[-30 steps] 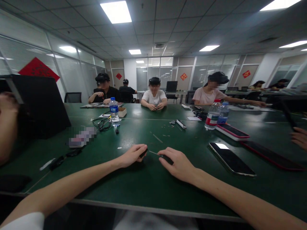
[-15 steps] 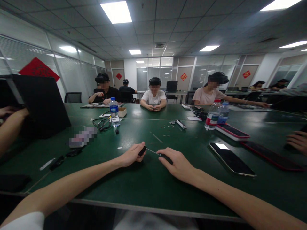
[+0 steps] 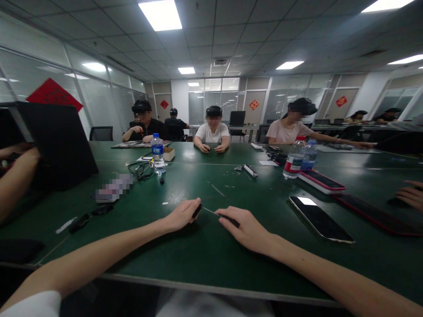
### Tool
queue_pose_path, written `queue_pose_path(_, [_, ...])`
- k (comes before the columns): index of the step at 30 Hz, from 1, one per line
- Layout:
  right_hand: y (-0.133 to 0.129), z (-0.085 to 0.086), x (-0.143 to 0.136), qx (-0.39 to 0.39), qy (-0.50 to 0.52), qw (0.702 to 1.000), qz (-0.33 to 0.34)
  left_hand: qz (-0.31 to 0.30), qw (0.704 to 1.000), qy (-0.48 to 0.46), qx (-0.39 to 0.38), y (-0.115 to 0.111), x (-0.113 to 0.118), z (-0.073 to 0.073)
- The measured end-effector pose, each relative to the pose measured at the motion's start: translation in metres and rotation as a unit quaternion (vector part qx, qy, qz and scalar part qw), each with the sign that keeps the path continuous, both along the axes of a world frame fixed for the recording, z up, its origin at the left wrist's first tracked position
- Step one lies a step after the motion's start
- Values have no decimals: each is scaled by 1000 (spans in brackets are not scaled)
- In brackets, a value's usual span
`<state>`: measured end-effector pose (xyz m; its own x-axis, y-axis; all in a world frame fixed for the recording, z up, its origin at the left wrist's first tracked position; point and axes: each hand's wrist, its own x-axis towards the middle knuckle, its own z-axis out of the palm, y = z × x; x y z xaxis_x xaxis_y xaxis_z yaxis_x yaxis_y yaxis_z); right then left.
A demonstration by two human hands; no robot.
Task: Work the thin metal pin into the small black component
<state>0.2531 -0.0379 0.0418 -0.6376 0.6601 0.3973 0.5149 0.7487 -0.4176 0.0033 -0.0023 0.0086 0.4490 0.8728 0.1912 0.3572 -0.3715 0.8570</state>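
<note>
Seemingly, screwdriver in right hand

The left grip covers much of a small black piece, leaving its shape unclear; whether the tip of the screwdriver touches it is too small to tell. The right grip hides part of the handle. Pixelation blurs a pinkish item on the desk. Grey bits are too tiny to identify. The edges cut off a co-worker's arm at left, another's hand at right.
</note>
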Motion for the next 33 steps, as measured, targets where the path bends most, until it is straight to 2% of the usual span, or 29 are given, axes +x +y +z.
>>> queue_pose_path(6, [2, -8, 0, 34, -14, 999, 5, 41, 996, 56, 53, -4, 2, 4])
queue_pose_path(13, [-6, -13, 1, 127, -93, 988, -6, 28, 987, 107, 117, -3, 2, 0])
queue_pose_path(15, [-8, -13, 0, 131, -101, 986, -9, 25, 986, 110, 124, -3, 2, -1])
queue_pose_path(18, [-8, -11, -1, 96, -71, 993, 3, 20, 984, 117, 130, -3, 2, -1])
queue_pose_path(22, [-6, -6, -1, 56, -45, 997, 17, -7, 985, 121, 123, -3, 1, -1])
queue_pose_path(26, [-3, -3, 2, 59, -58, 996, 37, -31, 984, 130, 120, -4, -2, 0])
queue_pose_path(33, [2, -3, 5, 68, -59, 994, 66, -114, 979, 145, 81, 0, -10, 3])
